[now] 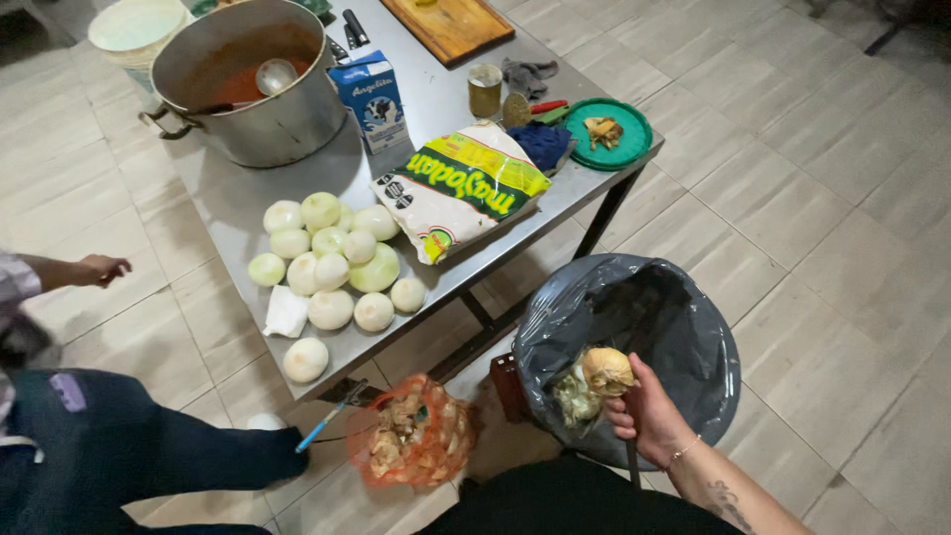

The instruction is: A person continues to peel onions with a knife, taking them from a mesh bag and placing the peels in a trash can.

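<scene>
At 5 o'clock, nearest the camera, the right hand [649,416] has its fingers [624,408] closed on an unpeeled onion [606,369] over the grey-lined trash bin [684,327]. An orange mesh sack of onion skins [416,436] hangs at 6 o'clock. Peeled onions [332,263] crowd the steel counter [238,208] farther off, below a large pot [248,84]. At 9 o'clock the left hand [102,268] hangs loosely curled, holding nothing.

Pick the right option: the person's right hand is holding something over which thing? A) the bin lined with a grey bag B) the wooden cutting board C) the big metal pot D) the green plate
A: the right hand grips an onion with loose peel directly above the grey-bagged bin, well away from the table.
</scene>
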